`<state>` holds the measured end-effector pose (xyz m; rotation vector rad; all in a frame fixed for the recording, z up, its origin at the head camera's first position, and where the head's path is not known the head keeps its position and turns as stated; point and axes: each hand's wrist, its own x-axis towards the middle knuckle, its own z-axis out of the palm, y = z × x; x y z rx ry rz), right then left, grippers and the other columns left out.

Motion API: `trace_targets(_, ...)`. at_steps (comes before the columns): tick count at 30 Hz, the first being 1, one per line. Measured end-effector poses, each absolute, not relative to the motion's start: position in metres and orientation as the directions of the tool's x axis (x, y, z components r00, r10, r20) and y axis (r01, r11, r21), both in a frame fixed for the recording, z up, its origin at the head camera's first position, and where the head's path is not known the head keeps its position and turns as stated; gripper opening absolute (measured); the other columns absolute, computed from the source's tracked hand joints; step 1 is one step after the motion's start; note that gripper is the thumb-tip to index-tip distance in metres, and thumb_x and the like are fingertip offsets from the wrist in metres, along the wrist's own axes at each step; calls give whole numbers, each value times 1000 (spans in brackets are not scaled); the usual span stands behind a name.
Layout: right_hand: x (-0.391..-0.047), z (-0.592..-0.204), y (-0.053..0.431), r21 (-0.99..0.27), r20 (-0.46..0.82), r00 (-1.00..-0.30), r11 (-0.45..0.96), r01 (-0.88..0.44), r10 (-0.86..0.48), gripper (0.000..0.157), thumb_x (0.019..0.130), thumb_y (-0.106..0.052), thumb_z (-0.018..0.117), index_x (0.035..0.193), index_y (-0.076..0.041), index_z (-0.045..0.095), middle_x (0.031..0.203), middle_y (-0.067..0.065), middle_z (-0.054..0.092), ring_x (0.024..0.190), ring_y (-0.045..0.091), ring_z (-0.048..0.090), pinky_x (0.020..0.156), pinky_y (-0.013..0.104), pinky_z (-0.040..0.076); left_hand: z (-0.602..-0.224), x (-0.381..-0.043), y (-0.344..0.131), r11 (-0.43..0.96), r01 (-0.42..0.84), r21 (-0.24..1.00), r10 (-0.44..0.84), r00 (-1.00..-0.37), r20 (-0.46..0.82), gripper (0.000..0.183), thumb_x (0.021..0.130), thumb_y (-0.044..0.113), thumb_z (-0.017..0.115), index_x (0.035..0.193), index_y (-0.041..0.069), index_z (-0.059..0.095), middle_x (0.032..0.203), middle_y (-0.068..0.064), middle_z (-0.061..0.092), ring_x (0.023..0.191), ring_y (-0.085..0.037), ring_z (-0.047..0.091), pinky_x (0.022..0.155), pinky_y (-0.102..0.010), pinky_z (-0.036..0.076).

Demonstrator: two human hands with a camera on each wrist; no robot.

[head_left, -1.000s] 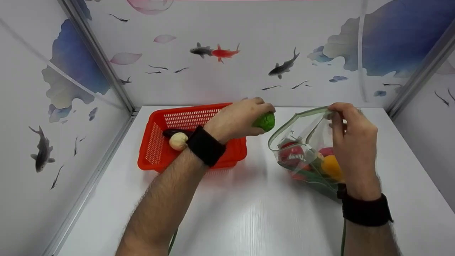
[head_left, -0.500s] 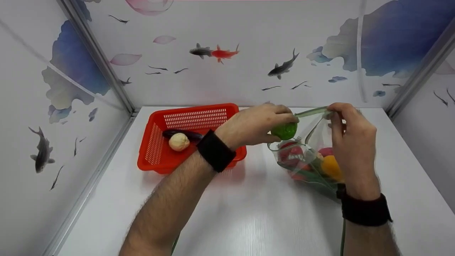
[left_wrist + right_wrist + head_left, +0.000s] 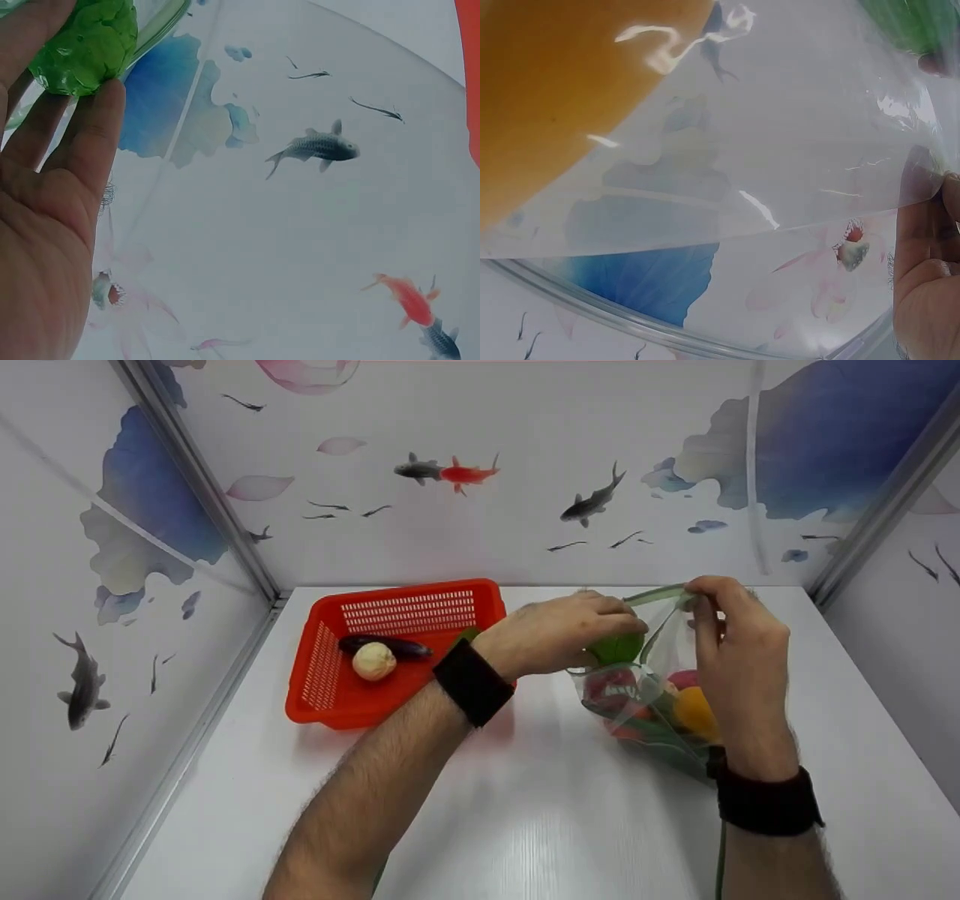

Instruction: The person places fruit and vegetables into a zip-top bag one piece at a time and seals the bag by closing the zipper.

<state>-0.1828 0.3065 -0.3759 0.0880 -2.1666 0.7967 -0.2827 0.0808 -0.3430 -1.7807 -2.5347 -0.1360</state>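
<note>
In the head view my left hand (image 3: pixel 562 634) grips a green, scaly-skinned fruit (image 3: pixel 616 648) in the mouth of a clear bag (image 3: pixel 611 727) with a green-edged opening. The left wrist view shows the glossy, lumpy green fruit (image 3: pixel 90 49) against the fingers, with the bag's edge behind it. My right hand (image 3: pixel 746 660) pinches the bag's rim between thumb and fingers and holds it up. Inside the bag lie a yellow-orange round item (image 3: pixel 696 711), a red item (image 3: pixel 611 690), a pink item (image 3: pixel 682 679) and long green pieces.
A red perforated basket (image 3: pixel 304 682) stands to the left on the white table (image 3: pixel 525 825). It holds an eggplant (image 3: pixel 405 648), a cream-coloured round vegetable (image 3: pixel 374 661) and a green item (image 3: pixel 465 637) partly behind the left wrist. Printed walls (image 3: pixel 487 532) enclose the table.
My left hand has moved right from over the basket's edge, bringing the green scaly-skinned fruit into the bag's mouth. My right hand keeps its hold on the rim.
</note>
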Motion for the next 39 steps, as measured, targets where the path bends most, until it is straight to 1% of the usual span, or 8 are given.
trace_targets(4,-183,-376,306,-511,718,-669,799,-316,194,17,119,-4,65,129,6,75,121,26,83,98,41,80,96,-11,36,-347,-284,84,347,936,63,931,-351,99,68,106,24,88,169,23,62,170,-4,66,161,-22,61,131,-33,55)
trace_targets(8,-183,-375,306,-515,714,-672,797,-315,196,18,119,-4,65,129,7,75,122,27,83,99,42,81,96,-11,36,-350,-285,86,369,928,41,919,-371,129,67,107,26,88,168,23,61,170,-4,66,159,-21,62,132,-32,54)
trace_targets(15,-183,-376,306,-520,712,-671,797,-306,206,18,120,-5,65,129,6,76,121,26,84,98,41,81,95,-11,36,-357,-287,87,442,896,-38,886,-430,170,68,105,32,91,165,23,61,161,-7,68,146,-23,71,124,-33,62)
trace_targets(18,-183,-376,306,-516,712,-673,800,-307,201,18,120,-5,65,130,6,76,121,26,83,97,41,80,96,-11,36,-357,-287,85,422,905,-52,897,-409,167,67,105,32,91,165,23,62,159,-6,70,144,-23,73,123,-33,62)
trace_targets(24,-183,-375,306,-515,705,-681,801,-304,195,19,120,-4,65,131,6,75,121,26,83,98,42,80,96,-11,35,-357,-285,89,381,920,-87,913,-359,193,69,105,34,89,168,23,61,166,-3,68,144,-23,73,124,-31,61)
trace_targets(31,-183,-376,306,-506,717,-671,804,-311,192,18,120,-6,65,129,5,75,118,26,83,95,40,80,95,-11,36,-361,-284,92,394,917,-56,896,-371,243,61,107,30,87,163,22,62,157,-6,69,140,-19,76,119,-27,63)
trace_targets(35,-183,-376,306,-503,716,-672,806,-310,189,17,120,-5,64,129,5,75,119,26,83,95,40,79,95,-11,35,-365,-284,93,416,908,-48,882,-390,266,56,108,29,87,157,18,62,151,-7,71,134,-17,79,115,-25,64)
trace_targets(39,-183,-376,306,-504,716,-672,805,-312,188,18,120,-5,64,129,6,75,119,26,83,96,41,80,95,-11,35,-368,-284,93,418,907,-51,879,-389,276,47,110,26,85,150,15,63,144,-6,73,127,-17,80,111,-24,66)
